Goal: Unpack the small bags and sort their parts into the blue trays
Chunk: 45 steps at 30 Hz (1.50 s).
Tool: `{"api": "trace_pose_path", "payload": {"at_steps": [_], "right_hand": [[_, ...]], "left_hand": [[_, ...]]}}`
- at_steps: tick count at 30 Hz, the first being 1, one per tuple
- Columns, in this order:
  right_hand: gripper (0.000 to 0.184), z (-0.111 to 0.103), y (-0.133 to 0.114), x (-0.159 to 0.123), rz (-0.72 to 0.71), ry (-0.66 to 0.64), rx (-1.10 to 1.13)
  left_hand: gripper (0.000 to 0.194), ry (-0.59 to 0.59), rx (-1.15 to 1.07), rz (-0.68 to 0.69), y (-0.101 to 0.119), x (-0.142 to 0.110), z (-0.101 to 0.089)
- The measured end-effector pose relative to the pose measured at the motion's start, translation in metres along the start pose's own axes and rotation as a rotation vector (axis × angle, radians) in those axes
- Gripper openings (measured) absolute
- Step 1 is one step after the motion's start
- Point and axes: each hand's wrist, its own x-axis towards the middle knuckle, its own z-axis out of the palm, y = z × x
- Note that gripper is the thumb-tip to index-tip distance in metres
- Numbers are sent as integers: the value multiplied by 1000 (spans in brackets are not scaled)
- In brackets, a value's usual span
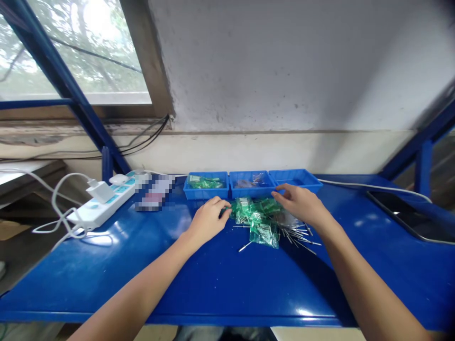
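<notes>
A pile of small green plastic packets (256,218) lies on the blue table, with thin metal pins (300,234), some thicker at one end, fanned out at its right. One loose pin (244,246) lies in front. At the pile's left edge is my left hand (210,215), fingers curved and thumb apart from the index finger; its fingertips are close to a green packet, and I cannot tell whether they touch. My right hand (301,202) hovers over the pile's right side, in front of the right tray, thumb and index finger apart, nothing visible between them.
Three blue trays stand behind the pile: the left tray (206,193) holds green packets, the middle tray (249,191) brownish packets, the right tray (313,182) shows a bare bottom. A white power strip (103,210) with cables is at left, a phone (408,215) at right.
</notes>
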Motion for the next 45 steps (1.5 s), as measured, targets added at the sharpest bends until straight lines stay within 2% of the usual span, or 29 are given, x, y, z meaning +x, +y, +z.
{"api": "trace_pose_path", "payload": {"at_steps": [4,7,10,13,16,18,21,27,30,34,36,39,41,43,45], "right_hand": [[42,10,5,3,-76,-107,-20],[44,18,2,5,-92,-60,-56],[45,18,-2,4,-44,7,-78],[47,14,-2,4,60,3,-105],[50,11,6,5,165,-48,-149],[50,11,13,7,182,-118,-143],[50,10,23,9,121,-231,-63],[35,4,32,9,41,-267,85],[23,2,36,10,49,-208,174],[17,-1,33,11,55,27,347],[19,0,23,9,29,104,533],[20,10,-5,1,-87,96,779],[17,19,-27,-8,-189,100,780],[11,29,-46,-19,-338,167,684],[8,37,-60,-30,-502,243,551]], "left_hand": [[18,9,-30,57,2,1,-3],[19,24,-63,182,11,-2,-4],[23,-8,-71,337,27,-8,-3],[38,-122,-4,472,41,-15,2],[42,-195,79,504,45,-17,5],[35,-191,107,470,42,-15,3],[27,-153,151,384,35,-10,-4],[21,-107,199,292,23,-7,-10],[21,-92,165,284,24,-7,-9],[20,-58,80,272,29,-8,-10],[20,-38,-23,252,33,-8,-10],[25,-28,-335,120,35,-8,-9],[34,-28,-605,-52,35,-6,-7],[42,-32,-840,-226,33,-3,-5],[39,-42,-974,-325,32,-1,-4]]}}
